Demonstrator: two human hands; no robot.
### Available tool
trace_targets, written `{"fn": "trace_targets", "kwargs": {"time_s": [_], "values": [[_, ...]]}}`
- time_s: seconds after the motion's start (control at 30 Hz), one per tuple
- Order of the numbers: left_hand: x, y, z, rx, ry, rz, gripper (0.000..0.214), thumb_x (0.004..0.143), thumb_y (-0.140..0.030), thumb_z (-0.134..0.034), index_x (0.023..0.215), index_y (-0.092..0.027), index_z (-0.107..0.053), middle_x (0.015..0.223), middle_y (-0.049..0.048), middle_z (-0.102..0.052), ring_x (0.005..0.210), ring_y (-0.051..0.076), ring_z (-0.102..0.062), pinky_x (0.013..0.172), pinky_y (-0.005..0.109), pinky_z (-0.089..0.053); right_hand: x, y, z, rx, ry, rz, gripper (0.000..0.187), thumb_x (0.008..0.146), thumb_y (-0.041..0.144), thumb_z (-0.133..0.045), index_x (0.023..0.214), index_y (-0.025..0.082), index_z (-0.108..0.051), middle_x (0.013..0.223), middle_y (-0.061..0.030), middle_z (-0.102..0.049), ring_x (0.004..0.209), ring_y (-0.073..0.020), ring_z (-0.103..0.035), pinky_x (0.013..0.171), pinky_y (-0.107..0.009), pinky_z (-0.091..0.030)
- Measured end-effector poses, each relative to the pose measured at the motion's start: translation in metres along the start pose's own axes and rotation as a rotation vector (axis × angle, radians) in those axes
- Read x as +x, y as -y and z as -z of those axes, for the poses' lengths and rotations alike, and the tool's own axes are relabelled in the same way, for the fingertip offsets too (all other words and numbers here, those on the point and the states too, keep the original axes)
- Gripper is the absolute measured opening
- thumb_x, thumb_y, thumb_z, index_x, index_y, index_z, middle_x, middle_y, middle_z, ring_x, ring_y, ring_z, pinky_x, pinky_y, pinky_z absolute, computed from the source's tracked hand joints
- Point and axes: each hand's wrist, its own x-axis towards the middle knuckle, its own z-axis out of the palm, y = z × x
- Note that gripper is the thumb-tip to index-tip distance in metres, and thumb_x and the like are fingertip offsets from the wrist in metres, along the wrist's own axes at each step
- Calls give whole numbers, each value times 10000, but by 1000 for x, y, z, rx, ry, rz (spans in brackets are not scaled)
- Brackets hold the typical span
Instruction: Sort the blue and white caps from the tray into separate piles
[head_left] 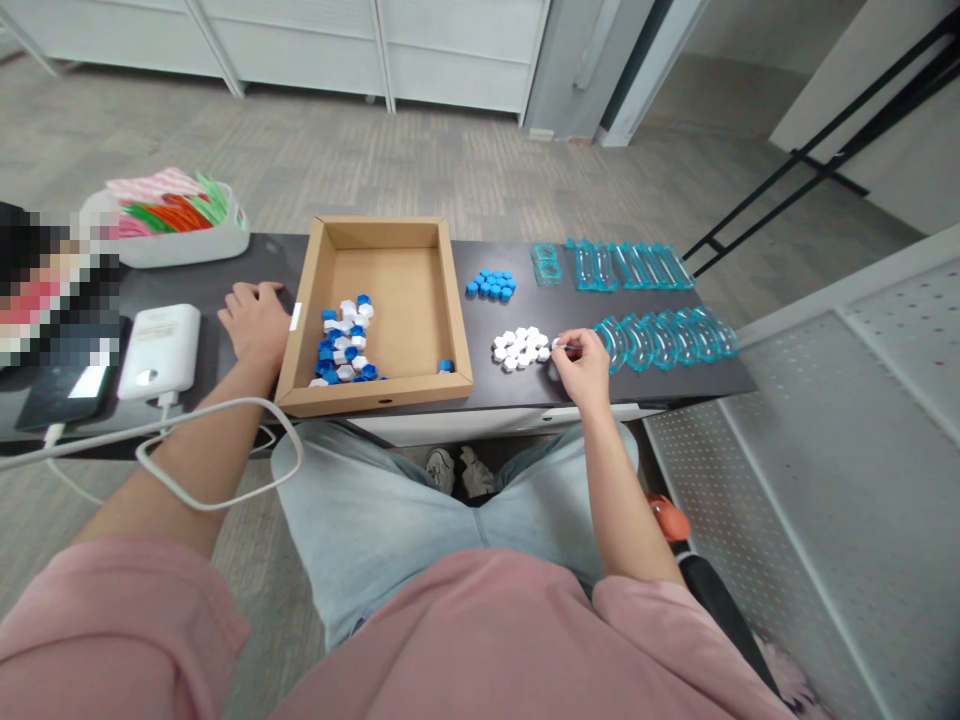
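Observation:
A shallow cardboard box (pixel 390 395) stands on the dark table and holds a heap of white and blue hexagonal pieces (pixel 345 342) in its left corner, plus one blue piece (pixel 445 366) at the right. Right of the box lie a group of white pieces (pixel 520 347) and, farther back, a group of blue pieces (pixel 490 284). My right hand (pixel 581 366) pinches a white piece (pixel 557 344) at the right edge of the white group. My left hand (pixel 256 320) rests flat on the table beside the box's left wall, holding nothing.
Clear teal plastic track pieces (pixel 667 336) lie in two rows at the table's right end. A white power bank (pixel 159 352) with a cable, a phone (pixel 64 392) and a white bin of coloured strips (pixel 180 222) sit on the left. A perforated white surface (pixel 825 480) lies right.

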Motion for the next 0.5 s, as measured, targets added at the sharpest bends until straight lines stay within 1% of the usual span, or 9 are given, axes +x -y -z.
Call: {"fn": "trace_targets", "kwargs": {"time_s": [0.2, 0.33, 0.4, 0.5], "values": [[4, 5, -5, 7, -18, -13, 633, 1150, -287, -362, 1679, -76, -638, 1739, 356, -521, 1583, 498, -513, 1294, 656, -401, 0, 1, -1, 7, 26, 0, 84, 846, 295, -678, 909, 308, -624, 1109, -108, -781, 1086, -311, -761, 905, -450, -686], [6, 6, -6, 18, -4, -12, 638, 1159, -333, -389, 1699, -81, -617, 1762, 349, -496, 1600, 501, -497, 1306, 643, -389, 1, 1, -1, -25, -2, -24, 88, 863, 301, -675, 932, 313, -622, 1105, -111, -767, 1079, -315, -753, 889, -447, -687], [6, 6, -7, 17, -1, -6, 643, 1160, -344, -384, 1701, -83, -614, 1763, 342, -496, 1597, 499, -495, 1307, 633, -382, 1, 1, -1, -68, -18, -6, 90, 873, 296, -656, 957, 314, -630, 1113, -114, -759, 1080, -315, -749, 924, -460, -685], [7, 7, -8, 1, -12, -11, 634, 1161, -340, -379, 1690, -89, -624, 1746, 335, -514, 1586, 489, -497, 1299, 631, -378, 2, 0, 1, -148, -28, 65, 120, 898, 302, -633, 1014, 315, -660, 1126, -124, -757, 1107, -329, -744, 1010, -512, -673]]}}
